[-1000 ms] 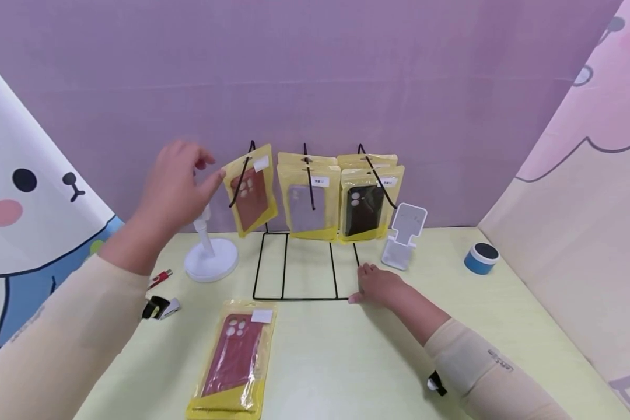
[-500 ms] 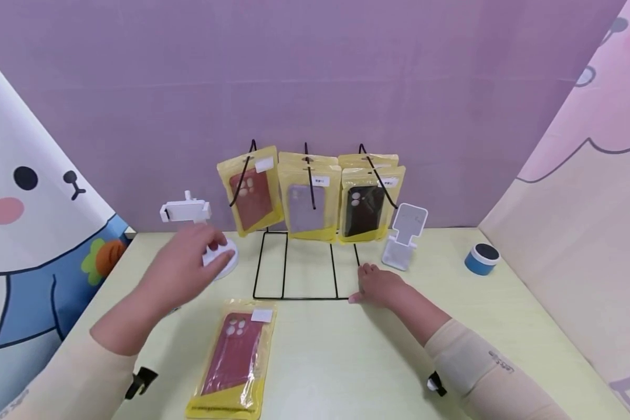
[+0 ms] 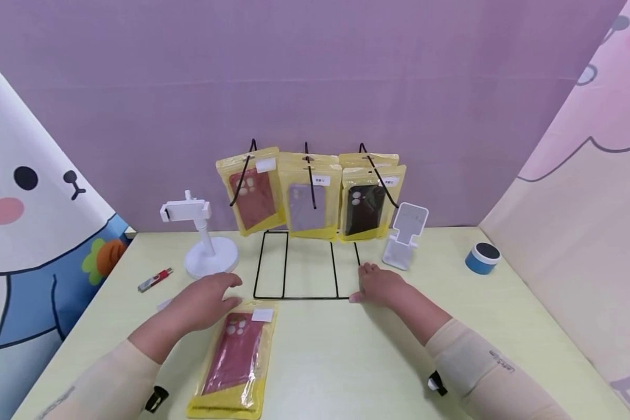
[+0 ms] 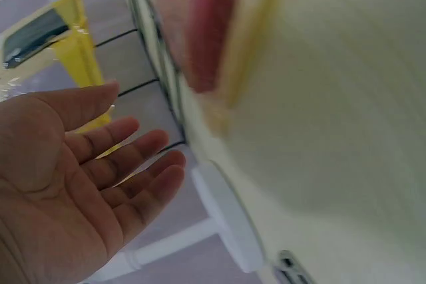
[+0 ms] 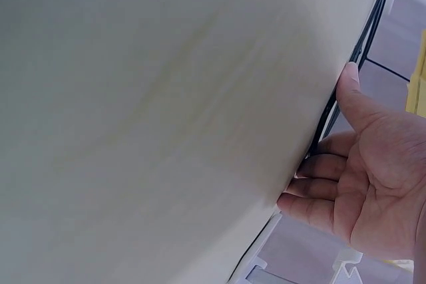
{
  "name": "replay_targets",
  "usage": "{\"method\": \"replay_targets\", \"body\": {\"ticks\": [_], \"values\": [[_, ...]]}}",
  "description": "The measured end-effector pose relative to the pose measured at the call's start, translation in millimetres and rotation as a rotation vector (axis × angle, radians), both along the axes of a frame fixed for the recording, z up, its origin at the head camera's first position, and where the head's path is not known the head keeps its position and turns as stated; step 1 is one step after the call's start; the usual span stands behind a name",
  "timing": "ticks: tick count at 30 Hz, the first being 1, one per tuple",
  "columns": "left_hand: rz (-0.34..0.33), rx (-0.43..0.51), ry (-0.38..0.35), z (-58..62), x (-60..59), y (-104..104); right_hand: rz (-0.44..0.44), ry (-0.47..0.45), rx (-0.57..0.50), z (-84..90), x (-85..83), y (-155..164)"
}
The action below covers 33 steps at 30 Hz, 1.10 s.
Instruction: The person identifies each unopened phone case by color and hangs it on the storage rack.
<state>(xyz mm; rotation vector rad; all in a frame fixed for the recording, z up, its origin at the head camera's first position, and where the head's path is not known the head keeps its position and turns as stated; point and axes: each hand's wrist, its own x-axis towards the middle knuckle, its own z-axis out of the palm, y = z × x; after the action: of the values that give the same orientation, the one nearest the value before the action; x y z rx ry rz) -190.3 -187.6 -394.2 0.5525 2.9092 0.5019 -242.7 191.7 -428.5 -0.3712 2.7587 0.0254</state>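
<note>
My left hand point(image 3: 202, 300), fingers apart and holding nothing, hovers at the upper left of a packaged red phone case point(image 3: 236, 356) on the table. In the left wrist view the left palm point(image 4: 53, 184) shows bare, with that package blurred close by. My right hand point(image 3: 380, 286) holds the front right corner of a black wire display rack point(image 3: 299, 299). In the right wrist view its thumb point(image 5: 349, 81) lies against the wire and its fingertips reach the table. On the rack's hooks hang a tilted red case pack point(image 3: 254, 198), purple case packs point(image 3: 307, 207) and black case packs point(image 3: 366, 210).
A white phone stand point(image 3: 210, 256) stands left of the rack, and a folding phone stand point(image 3: 401, 242) right of it. A red and silver USB stick point(image 3: 155, 280) lies at the left. A blue round tub point(image 3: 482, 259) sits far right. A purple cloth point(image 3: 315, 76) hangs behind.
My left hand has come away from the hanging red case pack and moved down to the pack on the table. The hanging pack has swung slightly. My right hand stays on the rack's corner.
</note>
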Motion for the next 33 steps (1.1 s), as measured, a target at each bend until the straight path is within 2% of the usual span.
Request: {"method": "replay_targets", "body": {"ticks": [4, 8, 12, 22, 25, 30, 33], "values": [[0.013, -0.03, -0.077, -14.9, -3.4, -5.9, -0.003, -0.005, 0.011, -0.5, -0.5, -0.4], [-0.003, -0.063, -0.062, -24.5, -4.7, -8.0, 0.002, -0.005, 0.007, 1.1, -0.3, -0.8], [-0.02, -0.067, -0.015, -28.1, -5.6, -7.7, 0.004, 0.001, 0.007, 1.1, -0.1, -1.2], [-0.049, -0.072, 0.001, -30.4, -10.0, -9.0, 0.007, 0.001, 0.008, 1.8, 1.3, -1.6], [-0.041, -0.011, -0.028, -27.4, -9.3, -11.1, 0.001, -0.002, 0.004, 2.2, 1.7, -1.6], [0.0, 0.206, -0.158, -17.0, -8.8, -14.4, 0.004, 0.002, 0.006, 1.4, 1.8, -0.8], [0.0, 0.313, -0.208, -8.2, -7.3, -15.0, 0.005, 0.0, 0.005, 1.1, 1.7, -0.4]]}}
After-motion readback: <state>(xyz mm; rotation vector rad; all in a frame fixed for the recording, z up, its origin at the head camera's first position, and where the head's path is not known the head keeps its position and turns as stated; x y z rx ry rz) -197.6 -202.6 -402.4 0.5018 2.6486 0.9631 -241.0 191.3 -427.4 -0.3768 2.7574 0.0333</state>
